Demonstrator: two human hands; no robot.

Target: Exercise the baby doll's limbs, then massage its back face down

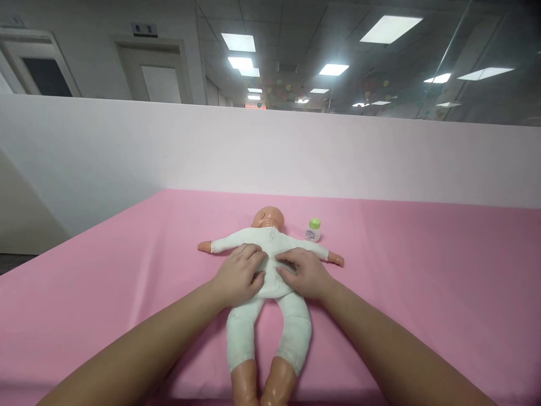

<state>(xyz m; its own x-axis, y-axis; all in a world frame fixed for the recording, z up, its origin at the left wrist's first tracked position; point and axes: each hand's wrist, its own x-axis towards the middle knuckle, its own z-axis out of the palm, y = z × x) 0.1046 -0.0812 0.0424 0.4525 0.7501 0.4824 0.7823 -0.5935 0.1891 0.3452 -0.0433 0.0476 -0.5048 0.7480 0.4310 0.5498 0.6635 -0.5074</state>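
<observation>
A baby doll (pixel 270 242) in a white one-piece suit lies on the pink table (pixel 422 270), head away from me, arms spread out to both sides, bare feet at the near edge. My left hand (pixel 240 273) lies on the left side of the doll's torso, fingers stretched flat on the cloth. My right hand (pixel 302 272) rests on the right side of the torso, fingers flat and pointing inward, thumb near the waist. Neither hand grips anything. A small white bottle with a green cap (pixel 313 230) stands upright just right of the doll's head.
A white partition wall (pixel 270 152) rises right behind the table's far edge. The table's left edge runs diagonally, with floor beyond it at the far left. Doors and ceiling lights show above the wall.
</observation>
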